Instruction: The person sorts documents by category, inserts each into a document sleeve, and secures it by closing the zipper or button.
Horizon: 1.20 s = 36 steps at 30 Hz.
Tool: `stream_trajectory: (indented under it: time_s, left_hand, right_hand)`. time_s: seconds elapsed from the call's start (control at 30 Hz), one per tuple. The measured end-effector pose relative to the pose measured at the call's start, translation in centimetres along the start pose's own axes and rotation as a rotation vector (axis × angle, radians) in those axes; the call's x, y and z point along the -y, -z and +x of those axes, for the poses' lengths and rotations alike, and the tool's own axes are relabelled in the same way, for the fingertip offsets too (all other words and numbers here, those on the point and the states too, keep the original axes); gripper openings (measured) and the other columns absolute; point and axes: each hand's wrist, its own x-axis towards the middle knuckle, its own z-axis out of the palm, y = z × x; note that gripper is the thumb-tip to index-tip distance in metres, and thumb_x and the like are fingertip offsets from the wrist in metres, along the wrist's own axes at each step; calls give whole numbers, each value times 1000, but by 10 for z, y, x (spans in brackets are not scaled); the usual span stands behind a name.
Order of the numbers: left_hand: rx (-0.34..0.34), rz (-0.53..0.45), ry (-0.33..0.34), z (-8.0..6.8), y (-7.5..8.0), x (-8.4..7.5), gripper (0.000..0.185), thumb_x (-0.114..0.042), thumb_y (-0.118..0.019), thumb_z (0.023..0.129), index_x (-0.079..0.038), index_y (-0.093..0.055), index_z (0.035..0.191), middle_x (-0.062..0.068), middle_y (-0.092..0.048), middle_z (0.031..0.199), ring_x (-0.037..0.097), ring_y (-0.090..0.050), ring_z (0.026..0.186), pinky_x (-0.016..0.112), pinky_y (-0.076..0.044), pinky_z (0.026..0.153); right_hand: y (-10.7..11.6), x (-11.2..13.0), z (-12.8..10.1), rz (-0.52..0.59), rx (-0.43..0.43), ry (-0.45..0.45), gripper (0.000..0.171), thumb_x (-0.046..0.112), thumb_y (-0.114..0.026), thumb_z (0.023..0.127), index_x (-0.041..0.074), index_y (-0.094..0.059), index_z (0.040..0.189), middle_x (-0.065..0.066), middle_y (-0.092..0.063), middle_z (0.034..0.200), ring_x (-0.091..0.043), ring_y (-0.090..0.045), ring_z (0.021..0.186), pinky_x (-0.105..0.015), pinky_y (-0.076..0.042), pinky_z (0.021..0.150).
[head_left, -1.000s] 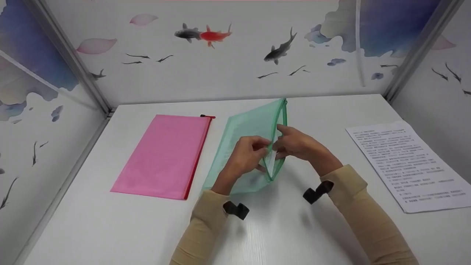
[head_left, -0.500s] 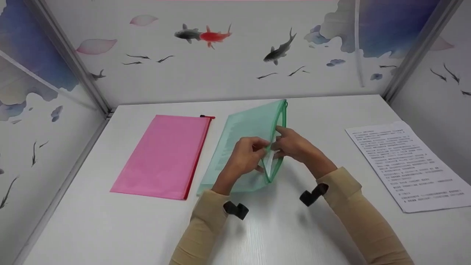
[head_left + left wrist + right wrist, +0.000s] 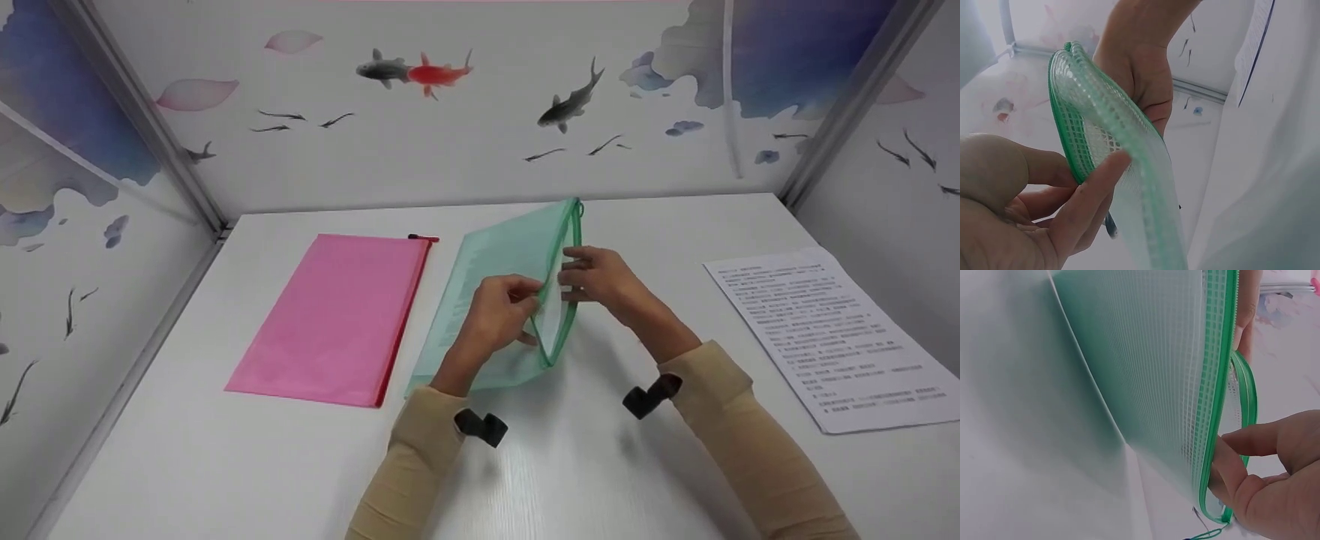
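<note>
Folder [image 3: 499,259], green, gapes mid-frame: our left fingers [image 3: 517,283] pinch its edge; our right fingers [image 3: 589,279] reach inside, grip unclear. We're adjusting inside, seemingly; next needs a steady opening.

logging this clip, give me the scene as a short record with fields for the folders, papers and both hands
green folder: mouth open, opening edge raised off the table; something white shows inside
left hand: pinches the left edge of the green folder's opening
right hand: fingers reach into the opening; firmness of hold unclear
pink folder: flat on the table, left of the green folder, untouched
papers: printed, flat on the table's right side, untouched
</note>
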Motion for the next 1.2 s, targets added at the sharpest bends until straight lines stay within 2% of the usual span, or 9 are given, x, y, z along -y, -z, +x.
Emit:
stream_trajectory:
  time_s: [0.17, 0.3, 0.47, 0.6, 0.8, 0.97, 1.07, 1.2]
  left_hand:
    - [-3, -28, 5, 0, 0, 0, 29, -3, -56, 98, -2, -68, 125, 12, -66, 111, 16, -61, 95, 30, -62, 62]
    - [-7, -22, 26, 0, 1, 0, 28, -3, -56, 99, -3, -67, 125, 11, -65, 109, 16, -61, 95, 29, -62, 62]
    - [-10, -28, 31, -1, 1, 0, 28, -3, -56, 99, -2, -67, 125, 12, -65, 109, 17, -61, 95, 30, -62, 63]
    - [-9, -28, 28, -2, 2, 0, 28, -2, -56, 99, -1, -66, 125, 12, -65, 109, 17, -61, 95, 30, -62, 62]
    - [-2, -14, 28, -2, 3, -1, 29, -2, -55, 99, -1, -66, 126, 11, -64, 110, 16, -58, 96, 28, -62, 63]
    - [-7, -24, 16, -2, 4, -1, 28, -1, -56, 99, -1, -66, 126, 12, -63, 111, 16, -58, 96, 29, -62, 63]
    - [-3, -38, 4, -2, 4, 0, 28, -1, -55, 99, 2, -65, 125, 14, -63, 110, 17, -58, 95, 30, -62, 62]
    - [-4, -35, 0, -2, 3, 0, 27, 0, -55, 99, 1, -66, 124, 14, -63, 110, 17, -57, 95, 30, -62, 63]
  right_hand:
    - [7, -1, 2, -4, -21, 0, 55, 12, -50, 103, -2, -33, 153, -25, -47, 148, -35, -57, 130, -37, -55, 100]
    - [11, -3, 6, 35, -39, 6, 52, 14, -49, 103, -3, -37, 151, -25, -49, 145, -34, -56, 131, -34, -56, 98]
    - [15, -2, 11, 97, -117, 27, 48, 13, -50, 103, -4, -41, 148, -24, -51, 144, -33, -56, 132, -28, -58, 93]
    - [19, 3, 17, 98, -206, 52, 45, 15, -50, 104, -5, -46, 143, -24, -53, 139, -32, -58, 130, -26, -59, 91]
    - [26, 11, 27, -6, -309, 106, 40, 19, -46, 104, -3, -55, 136, -22, -57, 132, -30, -61, 123, -31, -58, 94]
    - [33, 18, 41, -188, -382, 138, 39, 24, -46, 103, 2, -61, 131, -19, -62, 129, -29, -62, 117, -38, -55, 99]
    - [39, 20, 52, -296, -404, 157, 39, 26, -48, 102, 2, -63, 129, -20, -63, 127, -30, -60, 115, -43, -51, 99]
    - [47, 17, 65, -370, -400, 167, 39, 25, -49, 102, -1, -63, 127, -22, -62, 125, -33, -58, 114, -48, -49, 100]
